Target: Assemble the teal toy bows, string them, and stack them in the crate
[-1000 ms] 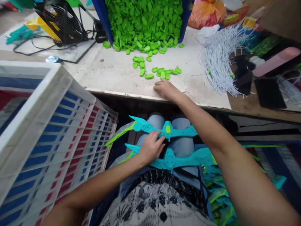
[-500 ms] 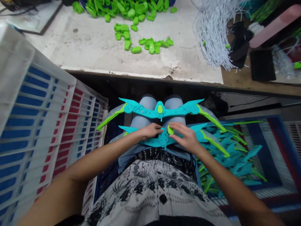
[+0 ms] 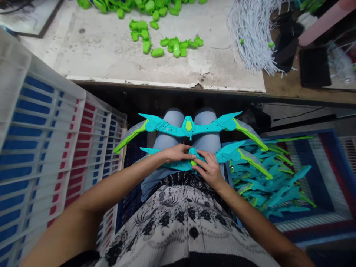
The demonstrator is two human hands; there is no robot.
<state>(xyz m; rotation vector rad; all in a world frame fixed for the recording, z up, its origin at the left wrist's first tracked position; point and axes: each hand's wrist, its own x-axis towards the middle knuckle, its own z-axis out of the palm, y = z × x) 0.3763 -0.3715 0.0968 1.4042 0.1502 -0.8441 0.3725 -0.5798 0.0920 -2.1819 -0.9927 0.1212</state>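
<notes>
Across my lap lie two turquoise toy bows with lime-green limb parts. The farther toy bow (image 3: 175, 130) carries a green cap in its centre and no hand touches it. My left hand (image 3: 180, 153) is closed on the nearer toy bow (image 3: 229, 152), left of its middle. At that bow's centre, my right hand (image 3: 209, 166) has its fingers pinched around a small green plastic cap (image 3: 193, 162), which sits against the turquoise hub. Fingers partly cover both the cap and the hub.
Loose green caps (image 3: 176, 49) and a larger heap lie on the worktable (image 3: 111, 63). A bundle of white strings (image 3: 253, 37) and a dark phone (image 3: 315, 67) are at the right. A white crate (image 3: 80, 128) stands left; a blue crate (image 3: 343, 178) right holds more bows (image 3: 286, 189).
My right hand has moved left and brought the green cap onto the nearer bow's hub. My left hand stays at the bow's middle. The view has tipped slightly.
</notes>
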